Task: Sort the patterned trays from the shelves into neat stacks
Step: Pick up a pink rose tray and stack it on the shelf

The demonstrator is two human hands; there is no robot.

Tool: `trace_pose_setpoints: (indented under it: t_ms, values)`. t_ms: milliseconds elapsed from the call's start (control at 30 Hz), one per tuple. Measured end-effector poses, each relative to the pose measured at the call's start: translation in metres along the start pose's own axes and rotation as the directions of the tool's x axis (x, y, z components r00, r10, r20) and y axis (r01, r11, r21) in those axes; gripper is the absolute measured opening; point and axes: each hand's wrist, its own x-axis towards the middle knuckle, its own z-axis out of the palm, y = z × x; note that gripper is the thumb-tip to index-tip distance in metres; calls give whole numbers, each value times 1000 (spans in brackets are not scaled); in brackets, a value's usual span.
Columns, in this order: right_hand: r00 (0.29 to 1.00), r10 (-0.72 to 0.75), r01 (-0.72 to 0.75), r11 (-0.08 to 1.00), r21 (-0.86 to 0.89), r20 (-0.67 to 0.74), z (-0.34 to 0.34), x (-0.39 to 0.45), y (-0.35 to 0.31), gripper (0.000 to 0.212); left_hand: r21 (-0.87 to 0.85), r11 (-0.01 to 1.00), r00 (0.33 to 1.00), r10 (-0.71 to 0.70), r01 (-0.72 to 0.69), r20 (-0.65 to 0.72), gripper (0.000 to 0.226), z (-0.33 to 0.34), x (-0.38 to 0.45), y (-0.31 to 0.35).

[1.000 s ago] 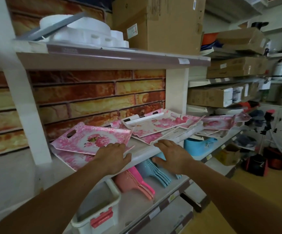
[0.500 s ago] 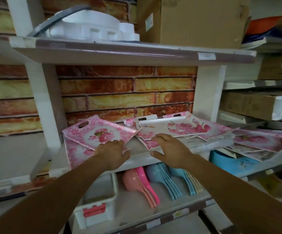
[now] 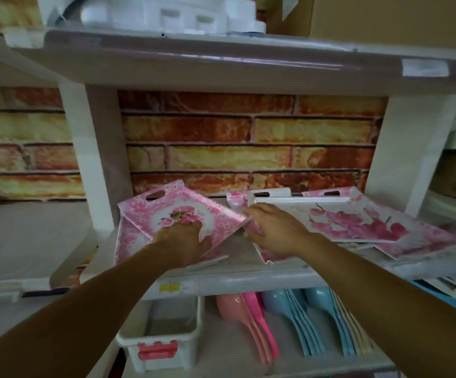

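brick-pattern wall (image 3: 221, 137) | white shelving (image 3: 221, 64) | dim light

I see my left hand (image 3: 183, 241) resting flat on the pink floral tray (image 3: 172, 211) on the shelf (image 3: 248, 274). Just right of that tray, my right hand (image 3: 273, 230) grips the corner of the blossom tray (image 3: 357, 222). Below the tray, pastel scoops (image 3: 297, 323).

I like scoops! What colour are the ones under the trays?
Pink scoops on the left, blue scoops beside them, seen in the head view.
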Motion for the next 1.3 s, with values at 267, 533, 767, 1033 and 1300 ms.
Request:
trace_pose_setpoints:
  t_ms: [267, 533, 767, 1033, 1300]
  values:
    - [990, -112, 112, 994, 1, 89, 20, 53, 30, 62, -30, 997, 996, -65, 67, 66, 68, 5, 20, 4]
    - [927, -331, 319, 943, 92, 179, 39, 89, 49, 62, -24, 954, 945, -293, 300, 148, 88, 13, 26, 19]
    - [855, -428, 415, 903, 111, 292, 73, 114, 72, 48, -9, 906, 883, -411, 424, 229, 66, 26, 38, 49]
    - [796, -550, 553, 830, 65, 254, 90, 128, 69, 12, 30, 861, 825, -495, 507, 273, 44, 39, 43, 55]
    - [795, -584, 594, 804, -17, 167, 101, 132, 66, 10, -12, 839, 817, -526, 544, 235, 27, 51, 42, 47]
